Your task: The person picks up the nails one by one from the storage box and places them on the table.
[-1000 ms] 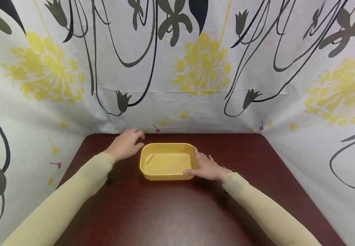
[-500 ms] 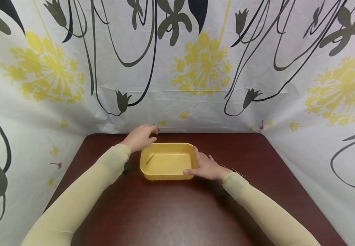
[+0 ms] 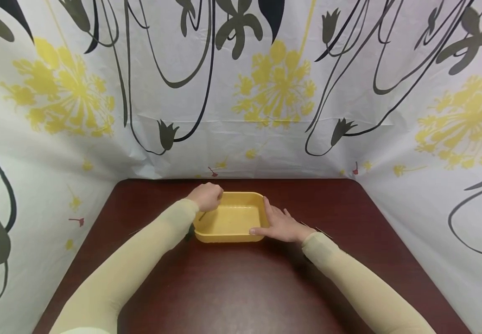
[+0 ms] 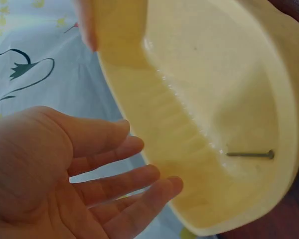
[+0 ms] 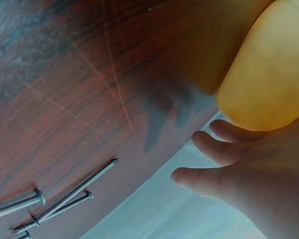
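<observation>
A shallow yellow plastic tray stands toward the back of the table, a single nail lying inside near its left end. My left hand is over the back left corner of the tray. In the left wrist view its fingers are loosely bent, thumb close to the index finger, and nothing shows between them. My right hand holds the tray's right end, thumb over the front rim and index finger at the back right corner. Its other fingers stretch free outside the tray wall.
Several loose nails lie on the dark red wooden table by my right wrist. A thin nail-like piece shows beside my left forearm. A white flower-patterned sheet hangs close behind the table's back edge and along both sides.
My left hand has moved right, from beside the tray to over its back left corner, and come down lower. The right hand and the tray have stayed in place.
</observation>
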`<state>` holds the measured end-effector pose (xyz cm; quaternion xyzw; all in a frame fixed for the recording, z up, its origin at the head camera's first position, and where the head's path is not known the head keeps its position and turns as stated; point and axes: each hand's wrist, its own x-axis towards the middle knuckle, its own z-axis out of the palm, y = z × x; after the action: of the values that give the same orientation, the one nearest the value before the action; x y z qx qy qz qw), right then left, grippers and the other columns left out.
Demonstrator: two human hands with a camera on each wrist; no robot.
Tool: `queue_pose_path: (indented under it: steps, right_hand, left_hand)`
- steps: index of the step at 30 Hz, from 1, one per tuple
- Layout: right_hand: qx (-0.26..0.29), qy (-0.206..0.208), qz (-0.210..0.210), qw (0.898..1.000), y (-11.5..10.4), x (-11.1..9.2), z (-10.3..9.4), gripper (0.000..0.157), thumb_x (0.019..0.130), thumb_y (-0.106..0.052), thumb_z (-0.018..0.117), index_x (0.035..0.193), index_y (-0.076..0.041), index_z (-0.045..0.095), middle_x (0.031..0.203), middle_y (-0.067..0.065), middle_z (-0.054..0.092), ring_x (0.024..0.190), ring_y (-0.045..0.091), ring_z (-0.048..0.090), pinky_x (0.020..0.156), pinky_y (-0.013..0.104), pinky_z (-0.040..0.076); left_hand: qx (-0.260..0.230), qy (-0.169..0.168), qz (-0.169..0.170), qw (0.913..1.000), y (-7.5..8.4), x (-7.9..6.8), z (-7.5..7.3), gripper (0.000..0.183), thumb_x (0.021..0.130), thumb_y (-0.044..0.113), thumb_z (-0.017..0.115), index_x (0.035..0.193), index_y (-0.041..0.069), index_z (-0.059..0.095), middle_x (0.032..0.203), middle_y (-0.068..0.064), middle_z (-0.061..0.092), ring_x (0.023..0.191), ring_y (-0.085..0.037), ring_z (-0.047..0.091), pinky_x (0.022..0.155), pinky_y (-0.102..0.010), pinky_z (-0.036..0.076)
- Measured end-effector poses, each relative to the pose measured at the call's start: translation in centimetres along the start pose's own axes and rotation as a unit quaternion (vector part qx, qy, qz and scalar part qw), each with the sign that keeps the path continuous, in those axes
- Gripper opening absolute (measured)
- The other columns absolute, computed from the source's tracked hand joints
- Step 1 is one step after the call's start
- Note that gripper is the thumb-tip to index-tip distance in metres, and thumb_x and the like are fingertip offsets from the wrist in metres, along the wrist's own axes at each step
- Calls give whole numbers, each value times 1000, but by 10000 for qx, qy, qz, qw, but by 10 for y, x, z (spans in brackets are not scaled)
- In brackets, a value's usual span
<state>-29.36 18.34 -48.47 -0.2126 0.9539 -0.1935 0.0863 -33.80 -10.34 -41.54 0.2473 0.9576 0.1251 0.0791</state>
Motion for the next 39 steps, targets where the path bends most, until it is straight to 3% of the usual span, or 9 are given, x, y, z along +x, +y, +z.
queue_pose_path:
  steps: [3,8,13,16,23,32,39]
  right_hand:
    - [2,-30,42,10000,0,0,0,129,76,-89,51,160,-18,-15,163,12,26,149,27,24,114,66,11]
    - [17,-60,63,10000,0,0,-1,128,76,-90,50,160,-20,-16,165,10,22,150,27,22,115,65,10]
    - [48,-103,53,9999,0,-1,-1,128,76,-90,50,160,-19,-17,165,10,18,150,28,21,115,65,9]
    - [44,-90,42,9999,0,-1,-2,128,76,-90,51,160,-18,-16,165,11,19,150,29,21,115,66,9]
    - [77,-124,60,9999,0,-2,-2,128,77,-89,51,160,-19,-16,165,11,19,150,28,22,115,66,9]
    - [105,-126,87,9998,0,-2,-1,128,76,-89,51,160,-19,-16,166,10,17,150,28,22,115,66,9]
    - [130,-166,110,9997,1,-2,0,128,76,-89,50,159,-20,-18,166,10,15,150,28,21,116,64,8]
  left_hand:
    - [-35,-83,-104,9999,-1,2,4,26,99,7,57,74,8,52,64,-2,37,58,-16,32,60,-33,32]
    - [22,-84,-336,9994,-2,6,9,31,94,2,57,69,12,43,63,-1,31,58,-17,29,59,-33,30]
    - [390,-128,-528,9978,-4,9,18,21,93,-2,56,77,10,55,69,-3,49,64,-19,44,62,-35,41]
    - [767,-105,-490,9958,-8,10,28,17,92,-5,58,85,10,62,82,-5,62,73,-22,57,66,-39,50]
    - [1543,11,-135,9879,-12,9,43,17,86,-5,61,86,12,64,100,-7,70,98,-29,66,80,-48,55]
    - [2276,-290,554,9717,-11,2,39,21,89,-2,62,75,13,61,86,-7,68,86,-28,66,82,-42,54]
    - [2748,-226,924,9568,-17,3,50,28,84,-2,64,66,18,58,75,-1,66,70,-23,63,69,-39,55]
